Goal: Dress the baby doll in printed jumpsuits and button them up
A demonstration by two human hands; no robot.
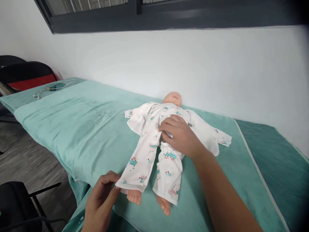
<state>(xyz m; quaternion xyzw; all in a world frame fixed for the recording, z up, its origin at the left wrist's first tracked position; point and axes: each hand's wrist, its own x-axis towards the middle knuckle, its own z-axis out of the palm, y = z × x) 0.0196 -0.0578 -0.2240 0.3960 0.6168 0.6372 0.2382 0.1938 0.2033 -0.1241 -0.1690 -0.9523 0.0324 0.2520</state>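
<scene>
A baby doll (173,98) lies on its back on a green cloth, its head toward the wall and its bare feet toward me. It wears a white printed top (205,129) spread open at the sides and white printed trousers (142,154). My left hand (102,196) pinches the hem of the trouser leg at the left, beside the doll's foot (134,196). Over the doll's waist lies my right hand (178,133), fingers bent against the clothing near the top of the trousers; what its fingertips hold, if anything, is hidden.
The green cloth (72,119) covers a long table along a white wall (145,61). Cords with a small dark item (56,86) lie at its far left end. Black chairs (26,72) stand beyond, and a black seat (18,206) is at the lower left.
</scene>
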